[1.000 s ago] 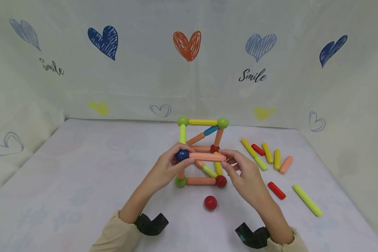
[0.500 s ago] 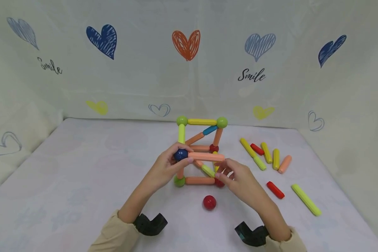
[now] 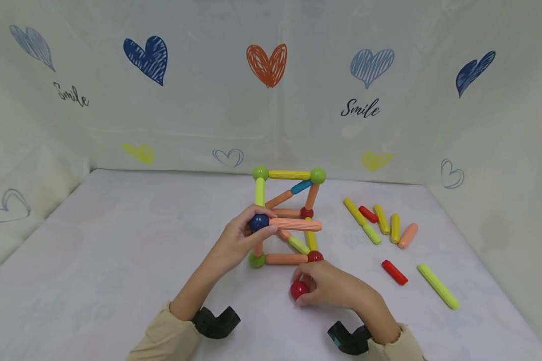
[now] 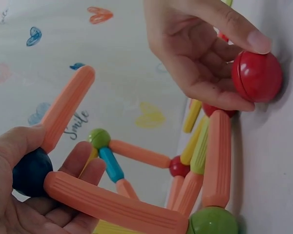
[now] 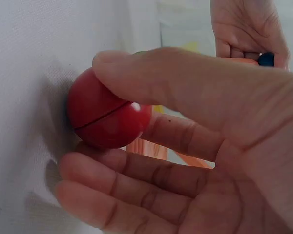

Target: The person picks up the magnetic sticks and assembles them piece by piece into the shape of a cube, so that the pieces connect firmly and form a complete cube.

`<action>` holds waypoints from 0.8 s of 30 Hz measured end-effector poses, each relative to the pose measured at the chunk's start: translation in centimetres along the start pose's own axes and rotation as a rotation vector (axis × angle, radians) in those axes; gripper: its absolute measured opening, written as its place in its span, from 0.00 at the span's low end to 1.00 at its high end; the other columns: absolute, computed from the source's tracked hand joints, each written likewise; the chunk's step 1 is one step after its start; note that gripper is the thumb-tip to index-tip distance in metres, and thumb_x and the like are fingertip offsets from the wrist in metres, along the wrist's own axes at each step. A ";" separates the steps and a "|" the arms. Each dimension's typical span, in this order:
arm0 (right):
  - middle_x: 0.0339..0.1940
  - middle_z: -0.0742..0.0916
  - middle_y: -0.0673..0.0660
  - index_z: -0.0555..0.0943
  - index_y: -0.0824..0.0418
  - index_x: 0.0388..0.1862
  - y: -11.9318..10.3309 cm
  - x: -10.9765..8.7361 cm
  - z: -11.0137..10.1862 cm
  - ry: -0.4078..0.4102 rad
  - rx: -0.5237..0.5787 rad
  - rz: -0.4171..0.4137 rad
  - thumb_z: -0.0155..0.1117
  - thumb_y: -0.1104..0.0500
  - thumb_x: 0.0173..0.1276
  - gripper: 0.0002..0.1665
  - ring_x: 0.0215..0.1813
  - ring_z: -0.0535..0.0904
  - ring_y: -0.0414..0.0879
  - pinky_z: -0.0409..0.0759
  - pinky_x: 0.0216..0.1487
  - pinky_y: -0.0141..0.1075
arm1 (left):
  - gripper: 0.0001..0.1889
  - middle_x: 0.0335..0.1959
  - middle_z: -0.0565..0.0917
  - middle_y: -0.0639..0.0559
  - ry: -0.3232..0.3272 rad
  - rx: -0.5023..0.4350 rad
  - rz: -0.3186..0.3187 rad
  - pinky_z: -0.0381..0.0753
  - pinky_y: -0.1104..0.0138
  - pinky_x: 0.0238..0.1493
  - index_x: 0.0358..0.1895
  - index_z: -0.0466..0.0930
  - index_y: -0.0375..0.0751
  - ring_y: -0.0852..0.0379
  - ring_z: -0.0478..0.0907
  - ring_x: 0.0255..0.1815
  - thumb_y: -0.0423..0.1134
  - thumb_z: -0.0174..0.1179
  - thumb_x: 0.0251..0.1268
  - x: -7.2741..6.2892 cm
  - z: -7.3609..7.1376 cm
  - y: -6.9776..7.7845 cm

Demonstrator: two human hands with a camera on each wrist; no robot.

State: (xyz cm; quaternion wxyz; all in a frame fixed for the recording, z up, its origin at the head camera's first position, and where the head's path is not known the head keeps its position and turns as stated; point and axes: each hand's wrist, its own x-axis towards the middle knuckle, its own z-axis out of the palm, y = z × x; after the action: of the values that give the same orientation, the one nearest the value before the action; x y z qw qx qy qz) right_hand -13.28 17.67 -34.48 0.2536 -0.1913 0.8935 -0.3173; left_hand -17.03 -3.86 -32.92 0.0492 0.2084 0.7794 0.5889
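Observation:
My left hand (image 3: 232, 244) grips a dark blue ball (image 3: 258, 222) at the front left upper corner of a frame of rods and balls. From that ball a salmon rod (image 3: 298, 224) juts rightward, its far end free. Another salmon rod (image 4: 115, 202) runs from the blue ball down to a green ball (image 4: 212, 223) on the table. In front of the frame, my right hand (image 3: 336, 285) pinches a loose red ball (image 5: 110, 109) between thumb and fingers, close at the tabletop. A second red ball (image 3: 315, 256) forms the frame's front right lower corner, just behind that hand.
Two green balls with a yellow rod (image 3: 290, 175) between them top the frame's back. Right of the frame lie several loose rods, among them a red rod (image 3: 394, 272), a lime rod (image 3: 438, 286) and a salmon rod (image 3: 408, 235). A white heart-printed cloth (image 3: 198, 110) hangs behind the table.
My right hand has let go of the salmon rod's free end, moved down toward me and taken hold of the loose red ball. My left hand stays on the blue ball.

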 end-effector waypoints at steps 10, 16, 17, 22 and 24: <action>0.33 0.80 0.49 0.77 0.62 0.49 0.0 -0.3 -0.9 0.155 -0.042 -0.070 0.69 0.58 0.56 0.22 0.35 0.73 0.42 0.75 0.34 0.29 | 0.14 0.36 0.74 0.48 0.010 -0.006 0.014 0.68 0.72 0.31 0.51 0.72 0.47 0.53 0.69 0.35 0.41 0.58 0.64 -0.1 0.1 -0.1; 0.38 0.82 0.52 0.76 0.62 0.49 0.3 -1.6 -2.4 0.358 -0.045 -0.113 0.69 0.58 0.56 0.22 0.37 0.75 0.41 0.77 0.37 0.26 | 0.14 0.41 0.75 0.47 0.015 -0.010 0.011 0.72 0.72 0.35 0.51 0.72 0.47 0.53 0.72 0.37 0.42 0.58 0.64 -0.1 0.1 0.0; 0.39 0.83 0.52 0.76 0.63 0.50 0.3 -1.8 -2.7 0.393 -0.035 -0.123 0.69 0.58 0.56 0.23 0.37 0.76 0.41 0.78 0.38 0.26 | 0.14 0.42 0.75 0.47 0.014 -0.013 0.011 0.73 0.72 0.36 0.52 0.72 0.47 0.53 0.72 0.38 0.42 0.58 0.64 -0.1 0.1 0.0; 0.40 0.84 0.54 0.75 0.64 0.51 0.6 -3.0 -3.7 0.563 0.006 -0.151 0.69 0.60 0.57 0.23 0.38 0.78 0.41 0.79 0.39 0.25 | 0.15 0.43 0.74 0.46 0.016 -0.011 0.012 0.73 0.72 0.36 0.52 0.72 0.46 0.53 0.72 0.38 0.41 0.58 0.64 0.0 0.2 0.0; 0.41 0.83 0.55 0.75 0.64 0.52 0.5 -3.3 -4.1 0.626 0.018 -0.144 0.69 0.60 0.57 0.23 0.39 0.78 0.42 0.79 0.39 0.26 | 0.15 0.43 0.74 0.45 0.016 -0.009 0.006 0.73 0.71 0.36 0.52 0.71 0.45 0.52 0.71 0.39 0.41 0.58 0.64 0.0 0.2 -0.1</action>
State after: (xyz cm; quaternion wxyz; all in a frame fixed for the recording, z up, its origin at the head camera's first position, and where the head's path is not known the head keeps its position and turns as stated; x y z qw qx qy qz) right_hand -13.10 21.56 -30.99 -0.0552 -0.1449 0.9095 -0.3857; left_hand -17.00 -3.69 -33.09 0.0422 0.2061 0.7765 0.5940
